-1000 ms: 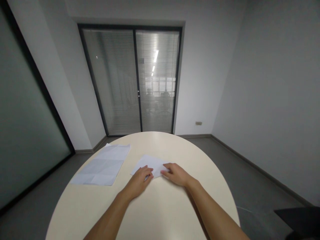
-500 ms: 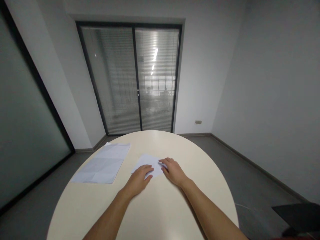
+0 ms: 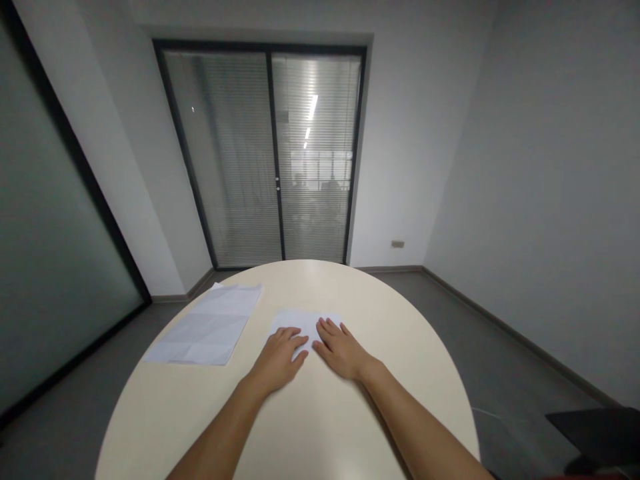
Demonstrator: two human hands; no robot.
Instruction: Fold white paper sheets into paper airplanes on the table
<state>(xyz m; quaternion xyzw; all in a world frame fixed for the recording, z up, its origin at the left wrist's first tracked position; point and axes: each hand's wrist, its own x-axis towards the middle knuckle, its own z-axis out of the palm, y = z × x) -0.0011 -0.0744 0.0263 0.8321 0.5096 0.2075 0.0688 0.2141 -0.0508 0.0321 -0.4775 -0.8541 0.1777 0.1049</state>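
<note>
A small folded white paper (image 3: 305,319) lies near the middle of the round cream table (image 3: 320,413). My left hand (image 3: 281,355) rests flat on the paper's near left part, fingers stretched out. Beside it, my right hand (image 3: 339,347) lies flat with fingers spread on the paper's near right part. Both palms press down and hide the paper's near edge. Neither hand grips anything.
A larger creased white sheet (image 3: 207,325) lies at the table's left edge. Beyond the table is grey floor, a glass sliding door with blinds (image 3: 270,153) and grey walls. A dark object (image 3: 595,433) sits at the lower right.
The paper has been turned square to me and lies flatter. My right hand moved left and opened flat; my left hand spread its fingers on the paper.
</note>
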